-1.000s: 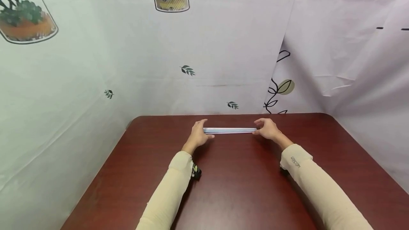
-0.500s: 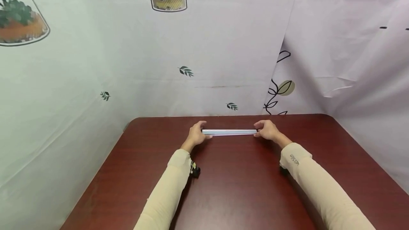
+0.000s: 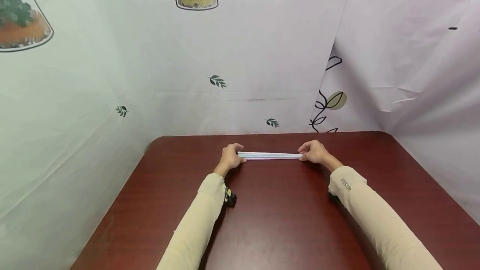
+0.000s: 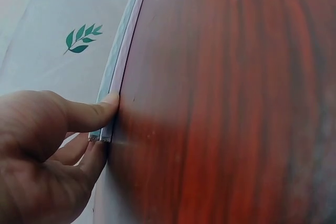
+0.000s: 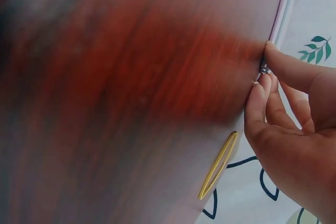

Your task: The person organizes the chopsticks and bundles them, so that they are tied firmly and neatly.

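A bundle of long, thin, pale straw-like sticks [image 3: 270, 156] stretches sideways near the back of the table, held at both ends. My left hand [image 3: 231, 156] grips its left end, thumb on the near side. In the left wrist view the bundle [image 4: 116, 59] shows light blue and pinkish sticks, with the thumb [image 4: 97, 115] pressed close to their cut ends. My right hand [image 3: 315, 152] pinches the other end between thumb and fingers. In the right wrist view the fingertips partly hide that end of the bundle [image 5: 284, 9].
A yellow rubber band [image 5: 201, 195] lies on the table beside my right hand. The dark red wooden table [image 3: 277, 216] reaches back to a pale curtain [image 3: 262, 53] printed with leaves and jars. A small black device [image 3: 230, 198] sits at my left wrist.
Both hands keep hold of the bundle and stay nearly in place. Its right end looks narrower now, while the left end stays wider. The head view has shifted slightly.
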Demonstrator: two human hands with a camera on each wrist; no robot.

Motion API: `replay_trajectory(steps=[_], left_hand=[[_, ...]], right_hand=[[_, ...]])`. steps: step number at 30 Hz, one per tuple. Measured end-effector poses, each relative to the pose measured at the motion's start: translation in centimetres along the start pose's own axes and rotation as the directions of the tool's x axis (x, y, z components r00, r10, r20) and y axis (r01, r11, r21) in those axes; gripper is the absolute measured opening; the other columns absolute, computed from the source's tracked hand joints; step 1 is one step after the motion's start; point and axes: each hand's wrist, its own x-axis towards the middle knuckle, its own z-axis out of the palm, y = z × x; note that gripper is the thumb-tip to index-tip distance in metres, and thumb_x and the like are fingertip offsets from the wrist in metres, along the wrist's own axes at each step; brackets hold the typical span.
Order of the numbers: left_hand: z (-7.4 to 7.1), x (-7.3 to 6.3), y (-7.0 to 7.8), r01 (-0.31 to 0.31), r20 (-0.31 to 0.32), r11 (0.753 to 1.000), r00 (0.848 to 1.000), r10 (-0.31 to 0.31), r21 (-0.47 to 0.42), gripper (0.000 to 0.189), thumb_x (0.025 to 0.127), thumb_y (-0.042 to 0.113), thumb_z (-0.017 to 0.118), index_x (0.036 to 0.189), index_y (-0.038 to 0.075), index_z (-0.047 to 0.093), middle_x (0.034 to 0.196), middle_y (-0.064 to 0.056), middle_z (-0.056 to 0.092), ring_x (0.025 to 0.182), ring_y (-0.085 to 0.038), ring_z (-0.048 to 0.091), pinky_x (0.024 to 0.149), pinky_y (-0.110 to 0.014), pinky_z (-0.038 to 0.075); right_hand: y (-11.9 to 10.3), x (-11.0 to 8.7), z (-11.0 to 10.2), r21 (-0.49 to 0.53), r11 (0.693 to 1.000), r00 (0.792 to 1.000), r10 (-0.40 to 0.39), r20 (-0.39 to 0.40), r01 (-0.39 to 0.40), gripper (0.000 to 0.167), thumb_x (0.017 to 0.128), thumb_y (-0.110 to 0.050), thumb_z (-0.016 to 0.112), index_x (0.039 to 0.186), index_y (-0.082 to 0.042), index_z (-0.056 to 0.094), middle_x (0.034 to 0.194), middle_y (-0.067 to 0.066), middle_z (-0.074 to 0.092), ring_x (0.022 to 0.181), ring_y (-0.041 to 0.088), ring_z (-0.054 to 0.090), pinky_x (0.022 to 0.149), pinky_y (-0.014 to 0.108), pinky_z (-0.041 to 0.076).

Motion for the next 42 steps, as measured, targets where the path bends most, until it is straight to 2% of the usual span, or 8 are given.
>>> replay_trajectory(steps=[6,13,19,28,37,42], left_hand=[[-0.3,-0.2,-0.2,-0.046,0.073,0.999,0.996,0.046,0.002,0.043,0.077,0.005,0.083,0.117,0.003,0.068,0.116,-0.013,0.07,0.114,-0.031,0.061,0.097,-0.042,0.048],[-0.6,-0.3,-0.4,-0.093,0.14,0.996,0.986,0.09,0.013,0.038,0.076,0.006,0.084,0.112,0.005,0.071,0.107,-0.01,0.072,0.102,-0.026,0.064,0.093,-0.04,0.049],[-0.7,-0.3,-0.5,-0.116,0.164,0.993,0.98,0.114,0.002,0.033,0.078,0.005,0.082,0.11,0.006,0.071,0.103,-0.008,0.074,0.101,-0.023,0.066,0.094,-0.038,0.048],[-0.8,-0.5,-0.5,-0.129,0.184,0.99,0.976,0.118,0.053,0.033,0.081,0.008,0.081,0.112,0.006,0.068,0.107,-0.009,0.073,0.104,-0.024,0.065,0.095,-0.038,0.048],[-1.0,-0.6,-0.3,-0.164,0.263,0.979,0.956,0.127,0.121,0.033,0.084,0.012,0.078,0.115,0.005,0.07,0.107,-0.009,0.07,0.097,-0.024,0.062,0.091,-0.039,0.049],[-1.2,-0.6,-0.4,-0.151,0.287,0.979,0.952,0.107,0.135,0.031,0.087,0.015,0.076,0.117,0.007,0.069,0.109,-0.007,0.069,0.098,-0.022,0.061,0.091,-0.039,0.048]], right_hand=[[0.1,-0.2,0.1,-0.013,0.999,0.999,-0.031,0.022,0.031,0.021,0.077,0.003,0.079,0.096,0.005,0.071,0.086,0.009,0.069,0.077,0.016,0.058,0.069,0.026,0.048],[0.5,-0.1,0.0,0.014,0.999,0.999,-0.044,0.032,0.044,0.02,0.078,0.004,0.077,0.097,0.006,0.071,0.086,0.01,0.069,0.077,0.015,0.059,0.068,0.024,0.048],[0.6,-0.2,-0.1,0.013,0.998,0.997,-0.06,0.048,0.06,0.022,0.078,0.003,0.078,0.098,0.007,0.071,0.087,0.011,0.069,0.078,0.016,0.059,0.068,0.025,0.048],[0.6,-0.2,-0.1,-0.031,0.996,0.994,-0.079,0.072,0.082,0.02,0.077,-0.001,0.08,0.095,0.002,0.074,0.082,0.004,0.069,0.077,0.014,0.058,0.07,0.027,0.048],[0.9,-0.3,-0.3,-0.002,0.995,0.986,-0.097,0.132,0.098,0.017,0.078,0.005,0.076,0.094,0.004,0.071,0.081,0.005,0.067,0.076,0.016,0.057,0.07,0.028,0.048],[0.8,0.0,-0.3,-0.017,0.995,0.986,-0.093,0.138,0.096,0.018,0.079,0.004,0.075,0.097,0.003,0.072,0.082,0.006,0.066,0.077,0.017,0.056,0.07,0.028,0.048]])
